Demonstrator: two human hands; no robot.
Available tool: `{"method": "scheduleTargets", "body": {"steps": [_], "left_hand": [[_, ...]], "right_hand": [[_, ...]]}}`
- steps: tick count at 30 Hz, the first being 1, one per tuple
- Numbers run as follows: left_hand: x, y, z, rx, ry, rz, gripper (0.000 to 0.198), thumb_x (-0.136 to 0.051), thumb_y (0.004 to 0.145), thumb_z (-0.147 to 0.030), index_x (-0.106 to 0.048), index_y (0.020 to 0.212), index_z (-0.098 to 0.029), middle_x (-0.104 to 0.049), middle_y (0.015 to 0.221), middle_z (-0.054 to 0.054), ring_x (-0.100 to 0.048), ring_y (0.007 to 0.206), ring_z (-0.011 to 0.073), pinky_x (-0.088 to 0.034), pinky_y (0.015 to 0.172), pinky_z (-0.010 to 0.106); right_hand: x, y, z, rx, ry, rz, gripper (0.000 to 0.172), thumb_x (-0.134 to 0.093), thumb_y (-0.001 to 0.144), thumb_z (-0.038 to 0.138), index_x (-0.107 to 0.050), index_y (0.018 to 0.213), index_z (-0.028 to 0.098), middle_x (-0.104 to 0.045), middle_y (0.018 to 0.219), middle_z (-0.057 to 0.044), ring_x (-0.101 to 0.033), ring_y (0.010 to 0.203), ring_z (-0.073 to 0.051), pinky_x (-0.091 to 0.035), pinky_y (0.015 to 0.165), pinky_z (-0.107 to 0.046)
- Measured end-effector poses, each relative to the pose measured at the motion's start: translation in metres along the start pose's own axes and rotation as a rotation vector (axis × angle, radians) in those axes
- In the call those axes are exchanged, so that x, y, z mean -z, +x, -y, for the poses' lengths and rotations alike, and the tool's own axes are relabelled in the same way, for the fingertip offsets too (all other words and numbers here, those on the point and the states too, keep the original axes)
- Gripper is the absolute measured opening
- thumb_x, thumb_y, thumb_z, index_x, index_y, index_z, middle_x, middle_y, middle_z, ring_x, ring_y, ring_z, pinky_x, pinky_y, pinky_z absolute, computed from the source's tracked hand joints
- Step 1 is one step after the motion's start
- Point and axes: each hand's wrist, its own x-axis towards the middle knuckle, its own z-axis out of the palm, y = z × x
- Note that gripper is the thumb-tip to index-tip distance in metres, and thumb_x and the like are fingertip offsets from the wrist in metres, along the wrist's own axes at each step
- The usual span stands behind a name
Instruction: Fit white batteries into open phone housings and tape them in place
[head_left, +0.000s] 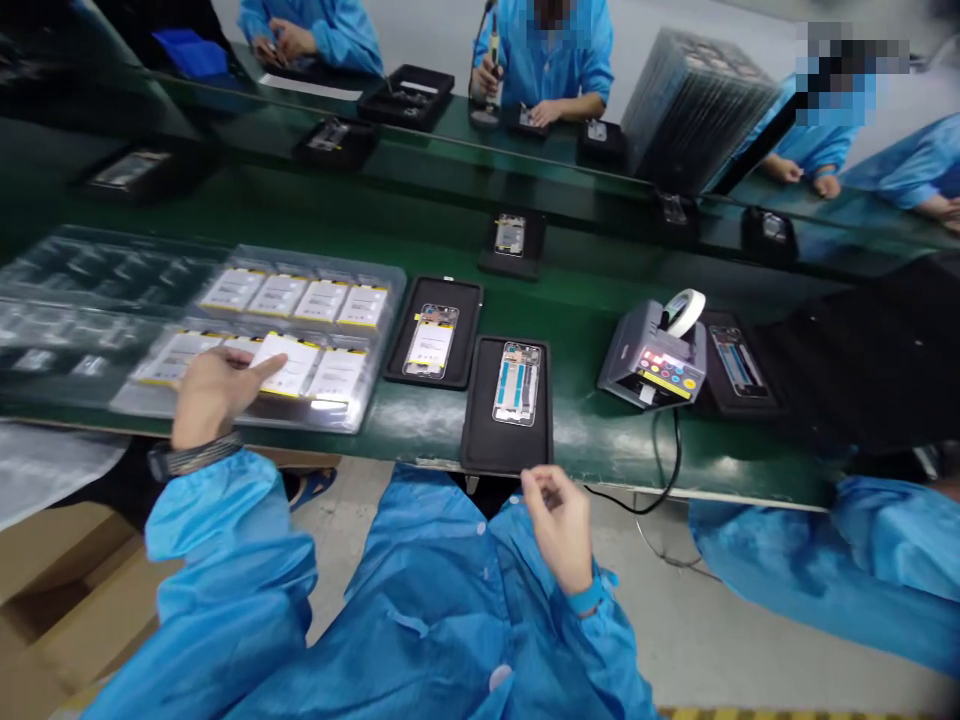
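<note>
My left hand (214,392) is over the clear plastic tray (352,395) and pinches a white phone battery (286,362) with yellow edges between thumb and fingers. That battery sits slightly raised and askew from its neighbours in the front row. In front of me lies a black tray (506,452) with an open phone frame (517,385) showing blue strips. My right hand (561,525) hovers by the bench edge near this tray, its fingers curled in and no object visible in them. Left of it, another black tray (397,360) bears a phone frame with a white battery (433,343) in it.
A grey tape dispenser (652,355) with a white roll stands to the right, its cable hanging over the edge. Beyond it is another black tray (757,400) with a phone frame. Further trays line the green bench; co-workers in blue sit opposite, beside a tall tray stack (690,110).
</note>
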Motion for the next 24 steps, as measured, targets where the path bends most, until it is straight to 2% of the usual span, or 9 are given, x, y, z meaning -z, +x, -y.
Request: {"method": "scheduleTargets", "body": {"steps": [1,3,5,8,11,15,19,21,24], "left_hand": [[0.0,-0.004,-0.004,0.003,0.032,-0.004,0.049,-0.088,0.057,-0.055,-0.049,0.064,-0.026,-0.049,0.055,0.001,-0.065,0.096,0.038,-0.051,0.067,0.037],[-0.001,-0.014,-0.014,0.027,0.168,-0.078,0.045,-0.086,0.059,-0.057,-0.053,0.067,-0.026,-0.052,0.055,0.0,-0.065,0.08,0.0333,-0.047,0.059,0.035],[-0.005,-0.025,-0.024,-0.012,0.157,-0.117,0.042,-0.083,0.065,-0.057,-0.055,0.071,-0.026,-0.055,0.059,0.0,-0.065,0.075,0.0306,-0.045,0.058,0.035],[-0.019,-0.044,-0.036,-0.049,-0.051,-0.135,0.041,-0.082,0.067,-0.055,-0.055,0.077,-0.026,-0.064,0.069,0.0,-0.068,0.076,0.027,-0.049,0.061,0.034],[-0.047,-0.068,-0.047,0.036,-0.413,-0.001,0.048,-0.091,0.056,-0.049,-0.058,0.082,-0.026,-0.071,0.075,-0.002,-0.067,0.07,0.022,-0.052,0.059,0.031],[-0.109,-0.112,-0.065,0.168,-0.642,0.292,0.055,-0.093,0.052,-0.048,-0.064,0.09,-0.02,-0.072,0.074,0.001,-0.066,0.061,0.0183,-0.049,0.049,0.026],[-0.17,-0.153,-0.087,0.275,-0.816,0.691,0.062,-0.094,0.054,-0.042,-0.064,0.102,-0.017,-0.075,0.081,0.005,-0.07,0.067,0.0193,-0.052,0.048,0.025],[-0.189,-0.163,-0.094,0.262,-0.838,0.762,0.063,-0.095,0.055,-0.04,-0.062,0.102,-0.017,-0.077,0.085,0.006,-0.073,0.072,0.021,-0.056,0.052,0.027],[-0.205,-0.163,-0.098,0.218,-0.82,0.764,0.063,-0.095,0.057,-0.042,-0.058,0.102,-0.018,-0.078,0.086,0.007,-0.073,0.072,0.0217,-0.057,0.054,0.028]], "right_hand": [[0.003,0.014,0.01,0.055,-0.182,-0.103,0.038,-0.056,0.102,0.054,-0.066,0.091,0.019,-0.071,0.075,-0.007,-0.068,0.07,-0.022,-0.051,0.069,-0.031],[0.004,0.049,0.027,0.061,-0.541,-0.187,0.029,-0.055,0.105,0.042,-0.067,0.093,0.018,-0.073,0.083,-0.01,-0.071,0.083,-0.026,-0.049,0.075,-0.033],[-0.001,0.086,0.041,-0.021,-0.798,-0.155,0.023,-0.054,0.106,0.034,-0.067,0.101,0.016,-0.075,0.095,-0.016,-0.074,0.092,-0.029,-0.049,0.078,-0.034],[-0.012,0.126,0.053,-0.116,-0.957,-0.058,0.02,-0.053,0.106,0.025,-0.064,0.113,0.009,-0.074,0.102,-0.024,-0.075,0.096,-0.031,-0.051,0.081,-0.035],[-0.019,0.14,0.06,-0.12,-0.974,-0.025,0.019,-0.05,0.102,0.009,-0.064,0.114,0.006,-0.075,0.1,-0.025,-0.076,0.098,-0.032,-0.051,0.083,-0.036],[-0.014,0.133,0.064,-0.132,-1.009,-0.037,0.022,-0.045,0.101,0.007,-0.064,0.113,0.009,-0.075,0.103,-0.025,-0.076,0.099,-0.033,-0.052,0.083,-0.037],[0.002,0.129,0.05,-0.107,-0.812,-0.108,0.019,-0.054,0.1,0.02,-0.061,0.117,0.014,-0.076,0.092,-0.016,-0.075,0.094,-0.03,-0.051,0.081,-0.035],[0.008,0.13,0.037,-0.088,-0.54,-0.111,0.027,-0.062,0.094,0.021,-0.058,0.12,0.015,-0.074,0.079,-0.007,-0.073,0.085,-0.026,-0.05,0.077,-0.032],[0.008,0.132,0.018,-0.097,-0.075,-0.069,0.04,-0.067,0.08,0.023,-0.057,0.118,0.015,-0.066,0.066,0.002,-0.065,0.062,-0.021,-0.049,0.062,-0.029]]}}
